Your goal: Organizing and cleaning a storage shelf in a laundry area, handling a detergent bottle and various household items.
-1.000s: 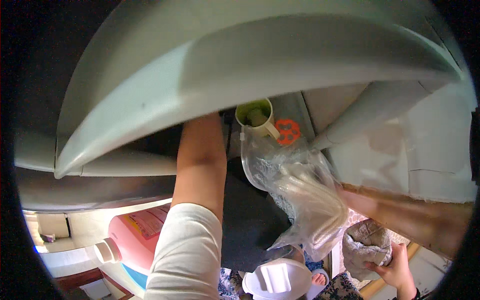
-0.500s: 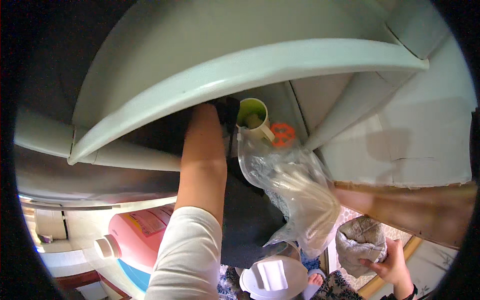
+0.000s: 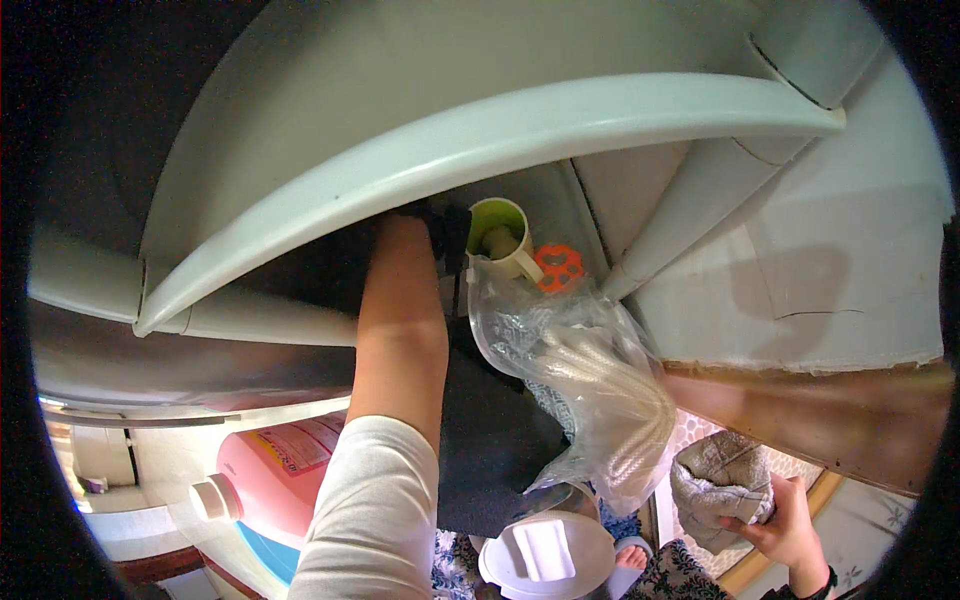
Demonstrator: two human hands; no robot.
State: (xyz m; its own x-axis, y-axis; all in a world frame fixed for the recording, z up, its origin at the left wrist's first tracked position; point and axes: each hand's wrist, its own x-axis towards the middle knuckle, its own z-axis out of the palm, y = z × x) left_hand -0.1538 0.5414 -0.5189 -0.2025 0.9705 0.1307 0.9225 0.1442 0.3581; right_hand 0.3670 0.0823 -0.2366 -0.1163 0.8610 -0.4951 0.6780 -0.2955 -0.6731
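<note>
My left forearm [image 3: 402, 320], in a white sleeve, reaches up beneath a pale, curved rail [image 3: 500, 140]. Past the wrist, a dark band and the rail's shadow hide my left hand, so its fingers do not show. Beside that wrist stands a cream mug [image 3: 514, 264] with a green inside. An orange round thing [image 3: 558, 268] with dark spots is next to its handle. Below them lies a clear plastic bag [image 3: 600, 400] holding a beige ribbed bundle. At lower right my right hand [image 3: 790, 530] is closed on a crumpled grey cloth [image 3: 715, 495].
A pink jug [image 3: 275, 475] with a white cap lies at lower left above a blue thing [image 3: 265, 548]. Pale tubes [image 3: 700, 215] and a brown wooden edge [image 3: 820, 425] bound the right side. A white-lidded container [image 3: 590, 560] and a bare foot [image 3: 632, 557] are below.
The view has shifted slightly, so the mug, the orange thing and the plastic bag appear a little further left. My right hand keeps its hold on the cloth.
</note>
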